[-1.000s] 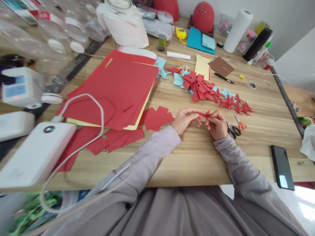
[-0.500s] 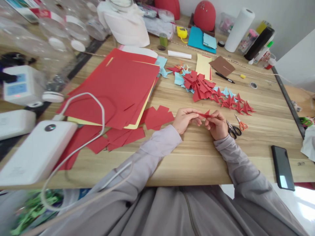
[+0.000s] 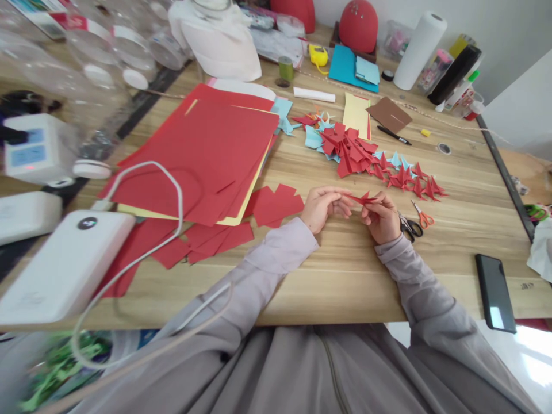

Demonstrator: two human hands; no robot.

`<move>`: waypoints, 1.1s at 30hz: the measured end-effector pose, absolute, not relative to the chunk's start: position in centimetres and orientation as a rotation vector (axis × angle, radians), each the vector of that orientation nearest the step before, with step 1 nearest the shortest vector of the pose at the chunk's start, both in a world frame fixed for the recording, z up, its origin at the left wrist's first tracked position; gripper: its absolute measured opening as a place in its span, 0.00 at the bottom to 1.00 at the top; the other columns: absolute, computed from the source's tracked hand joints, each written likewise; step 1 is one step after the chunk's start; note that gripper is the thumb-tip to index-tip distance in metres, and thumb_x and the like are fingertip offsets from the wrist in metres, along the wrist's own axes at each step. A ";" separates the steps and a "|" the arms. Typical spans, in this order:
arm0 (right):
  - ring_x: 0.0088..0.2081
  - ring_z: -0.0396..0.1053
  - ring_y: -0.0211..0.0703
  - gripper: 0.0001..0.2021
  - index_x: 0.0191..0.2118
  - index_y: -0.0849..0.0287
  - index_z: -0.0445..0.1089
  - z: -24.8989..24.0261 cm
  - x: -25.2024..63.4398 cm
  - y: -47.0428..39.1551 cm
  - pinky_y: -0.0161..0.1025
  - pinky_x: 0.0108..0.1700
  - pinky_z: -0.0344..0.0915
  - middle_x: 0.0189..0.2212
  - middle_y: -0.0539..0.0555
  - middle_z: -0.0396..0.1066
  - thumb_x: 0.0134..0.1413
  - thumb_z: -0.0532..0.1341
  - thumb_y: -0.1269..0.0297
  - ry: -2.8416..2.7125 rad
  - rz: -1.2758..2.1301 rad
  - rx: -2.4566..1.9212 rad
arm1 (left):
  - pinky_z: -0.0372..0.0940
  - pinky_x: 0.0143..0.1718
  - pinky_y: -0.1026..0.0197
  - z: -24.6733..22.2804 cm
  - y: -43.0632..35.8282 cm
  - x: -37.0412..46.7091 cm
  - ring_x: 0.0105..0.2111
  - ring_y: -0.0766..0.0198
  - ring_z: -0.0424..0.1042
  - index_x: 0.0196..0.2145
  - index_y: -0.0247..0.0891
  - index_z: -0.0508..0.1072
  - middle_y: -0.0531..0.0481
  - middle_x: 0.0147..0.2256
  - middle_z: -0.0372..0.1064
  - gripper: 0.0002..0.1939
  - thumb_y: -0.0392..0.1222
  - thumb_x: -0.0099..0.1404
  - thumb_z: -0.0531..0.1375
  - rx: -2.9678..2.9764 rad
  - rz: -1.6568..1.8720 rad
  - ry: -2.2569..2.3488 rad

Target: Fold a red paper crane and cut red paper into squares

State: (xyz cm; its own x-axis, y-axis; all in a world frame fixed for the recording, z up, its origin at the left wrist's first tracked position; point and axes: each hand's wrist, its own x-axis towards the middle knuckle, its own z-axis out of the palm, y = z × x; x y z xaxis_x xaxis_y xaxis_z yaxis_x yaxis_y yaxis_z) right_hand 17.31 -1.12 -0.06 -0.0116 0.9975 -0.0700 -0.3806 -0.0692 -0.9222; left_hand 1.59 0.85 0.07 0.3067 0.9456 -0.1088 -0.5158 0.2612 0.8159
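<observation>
A small folded red paper piece (image 3: pixel 365 198), pointed like an origami crane, is held above the table between my two hands. My right hand (image 3: pixel 382 217) pinches its right end. My left hand (image 3: pixel 325 208) has its thumb and fingertips closed on the long left point. Beyond them lies a heap of folded red paper pieces (image 3: pixel 347 149), with finished red paper cranes (image 3: pixel 403 177) and light blue ones (image 3: pixel 397 161) to its right. Black-handled scissors (image 3: pixel 411 226) rest close to my right wrist, beside small orange scissors (image 3: pixel 425 218).
Large red paper sheets (image 3: pixel 215 155) are stacked at left, with cut red pieces (image 3: pixel 278 207) around them. A white power bank (image 3: pixel 64 264) trails a cable over my left sleeve. A phone (image 3: pixel 495 293) lies at the right front edge. Plastic bottles (image 3: pixel 133 52) stand back left.
My left hand's fingers have shifted slightly along the red paper's left point, and more of that point shows between the hands. The right hand keeps its pinch. Other things stay put.
</observation>
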 end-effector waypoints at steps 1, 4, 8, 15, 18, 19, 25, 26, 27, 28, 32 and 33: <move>0.14 0.62 0.33 0.10 0.24 0.56 0.59 -0.1 17.3 -1.1 0.28 0.14 0.54 0.14 0.45 0.68 0.38 0.64 0.70 -0.882 1.420 -0.960 | 0.67 0.22 0.59 0.1 0.8 1.6 0.19 0.62 0.72 0.31 0.28 0.74 0.44 0.23 0.74 0.11 0.36 0.51 0.57 0.759 1.102 0.682; 0.14 0.62 0.33 0.11 0.24 0.56 0.59 -0.1 17.3 -1.1 0.27 0.14 0.54 0.15 0.45 0.68 0.39 0.64 0.70 -0.896 1.432 -0.935 | 0.67 0.23 0.60 0.2 0.7 1.7 0.20 0.62 0.72 0.33 0.29 0.74 0.46 0.24 0.74 0.11 0.35 0.51 0.59 0.779 1.102 0.690; 0.14 0.62 0.33 0.10 0.24 0.56 0.60 -0.1 17.3 -1.2 0.27 0.14 0.54 0.15 0.45 0.69 0.40 0.64 0.71 -0.905 1.444 -0.915 | 0.67 0.22 0.60 0.0 0.6 2.0 0.19 0.63 0.72 0.34 0.29 0.74 0.47 0.24 0.74 0.13 0.36 0.50 0.63 0.857 1.105 0.698; 0.13 0.62 0.33 0.09 0.24 0.56 0.61 -0.1 17.1 -1.4 0.28 0.14 0.56 0.15 0.46 0.70 0.40 0.64 0.70 -0.928 1.457 -0.957 | 0.67 0.23 0.61 0.0 0.3 2.2 0.19 0.66 0.71 0.29 0.31 0.74 0.49 0.23 0.73 0.11 0.40 0.47 0.66 0.920 1.100 0.750; 0.13 0.62 0.34 0.09 0.24 0.56 0.62 -0.1 17.0 -1.4 0.28 0.14 0.55 0.15 0.46 0.70 0.40 0.64 0.70 -0.933 1.456 -0.953 | 0.66 0.22 0.62 0.2 0.3 2.2 0.19 0.67 0.70 0.29 0.31 0.74 0.49 0.22 0.73 0.10 0.38 0.47 0.65 0.908 1.104 0.752; 0.13 0.62 0.34 0.09 0.24 0.56 0.62 -0.1 17.0 -1.4 0.28 0.14 0.55 0.15 0.46 0.70 0.40 0.65 0.70 -0.933 1.454 -0.955 | 0.66 0.22 0.62 0.2 0.3 2.2 0.18 0.67 0.69 0.29 0.31 0.74 0.50 0.22 0.72 0.10 0.38 0.47 0.65 0.905 1.106 0.755; 0.13 0.62 0.33 0.09 0.24 0.56 0.62 0.1 17.0 -1.4 0.28 0.14 0.56 0.15 0.46 0.71 0.39 0.65 0.70 -0.918 1.462 -0.946 | 0.65 0.21 0.62 0.0 0.4 2.2 0.18 0.67 0.69 0.29 0.30 0.75 0.50 0.21 0.71 0.08 0.36 0.49 0.62 0.866 1.095 0.744; 0.13 0.62 0.33 0.09 0.24 0.56 0.62 0.2 16.9 -1.4 0.28 0.14 0.56 0.15 0.46 0.71 0.39 0.65 0.70 -0.917 1.465 -0.942 | 0.64 0.21 0.62 0.0 0.4 2.2 0.17 0.67 0.69 0.29 0.30 0.75 0.50 0.21 0.71 0.08 0.36 0.50 0.61 0.856 1.095 0.738; 0.13 0.62 0.33 0.09 0.24 0.56 0.62 0.2 16.9 -1.4 0.28 0.14 0.56 0.15 0.46 0.71 0.40 0.65 0.70 -0.915 1.467 -0.940 | 0.64 0.20 0.62 0.0 0.4 2.2 0.17 0.67 0.69 0.29 0.30 0.75 0.50 0.21 0.71 0.08 0.36 0.50 0.61 0.844 1.097 0.731; 0.13 0.62 0.33 0.09 0.24 0.56 0.62 0.2 16.9 -1.4 0.28 0.14 0.56 0.15 0.47 0.71 0.40 0.65 0.71 -0.913 1.468 -0.939 | 0.64 0.20 0.62 0.0 0.5 2.2 0.17 0.66 0.69 0.29 0.30 0.75 0.50 0.21 0.71 0.08 0.36 0.50 0.60 0.835 1.099 0.725; 0.13 0.62 0.33 0.10 0.24 0.56 0.61 0.2 17.0 -1.3 0.28 0.14 0.56 0.14 0.46 0.70 0.38 0.65 0.70 -0.901 1.467 -0.952 | 0.64 0.19 0.62 0.0 0.6 2.0 0.17 0.64 0.69 0.28 0.29 0.74 0.48 0.20 0.72 0.09 0.36 0.50 0.58 0.812 1.092 0.707; 0.13 0.61 0.33 0.10 0.24 0.56 0.61 0.2 17.0 -1.3 0.28 0.14 0.55 0.14 0.45 0.69 0.38 0.65 0.70 -0.899 1.466 -0.958 | 0.64 0.20 0.62 0.0 0.6 2.0 0.17 0.64 0.69 0.28 0.29 0.74 0.47 0.20 0.72 0.09 0.37 0.50 0.58 0.805 1.094 0.702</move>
